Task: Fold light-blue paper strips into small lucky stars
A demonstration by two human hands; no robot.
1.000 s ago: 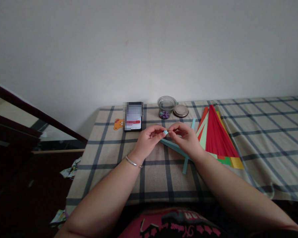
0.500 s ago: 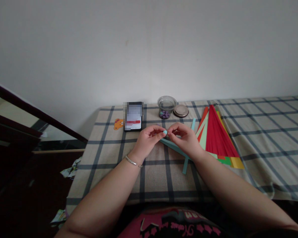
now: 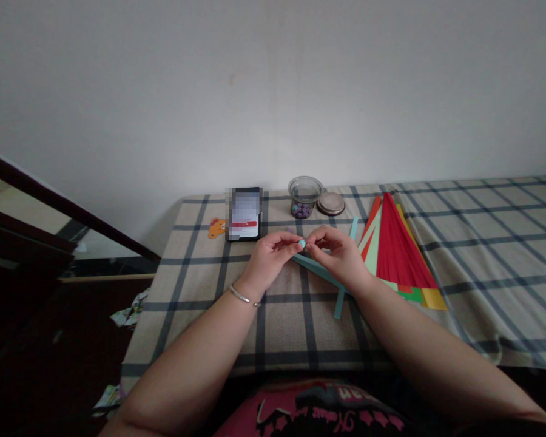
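Between the fingertips of both hands is a small folded light-blue paper star [image 3: 302, 243]. My left hand [image 3: 275, 252], with a bangle at the wrist, pinches it from the left. From the right, my right hand [image 3: 337, 252] grips it with thumb and fingertips; the fingers partly hide it. Light-blue paper strips [image 3: 318, 268] lie on the cloth below my hands, partly covered by the right hand and wrist. Behind them stands a clear plastic cup [image 3: 304, 194] with several small purple and blue folded pieces at its bottom.
A round lid [image 3: 331, 203] lies beside the cup. Right of my hands is a fan of red paper strips [image 3: 400, 255] over green, orange and yellow ones. A phone [image 3: 246, 215] leans upright at the left, next to an orange bear cutout [image 3: 217, 228]. The checked tablecloth [image 3: 282, 334] ends at the left.
Both hands stay in nearly the same place, still pinching the small blue paper star. Only slight finger shifts show.
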